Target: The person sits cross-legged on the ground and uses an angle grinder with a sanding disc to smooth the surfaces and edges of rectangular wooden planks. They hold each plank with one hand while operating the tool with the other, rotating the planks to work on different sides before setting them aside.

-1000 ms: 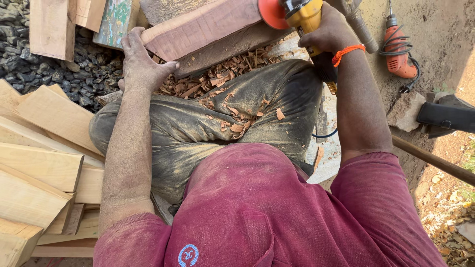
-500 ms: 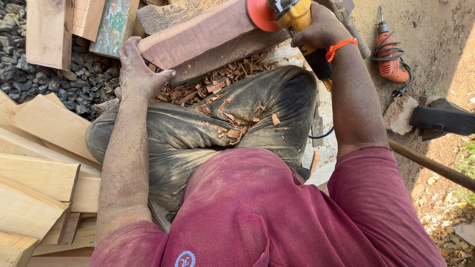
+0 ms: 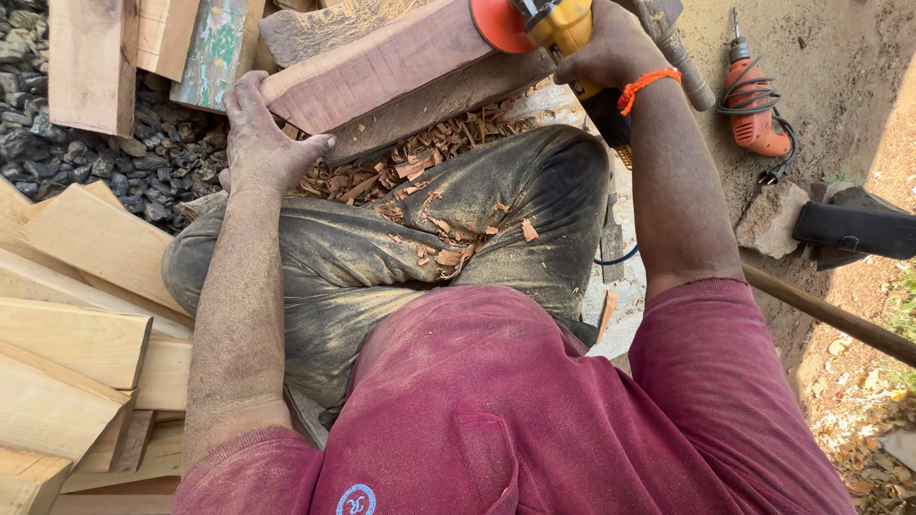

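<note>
While the person sits cross-legged, shavings [image 3: 434,234] litter the dusty trousers [image 3: 401,248] and the ground. Left hand [image 3: 262,143] lies flat, fingers spread, clamped over the near end of the reddish wood block [image 3: 382,72], which rests angled on a second plank [image 3: 448,100]. Right hand [image 3: 606,48] is wrapped round a yellow power sander [image 3: 558,29], its orange disc [image 3: 501,21] against the block's far end. Step looks like surface sanding mid-pass; next stroke needs the block kept pinned. Pale planks [image 3: 76,334] stacked left, gravel [image 3: 143,153] beyond, orange drill [image 3: 754,105] with cord right. Knee and cord crowd the work.
</note>
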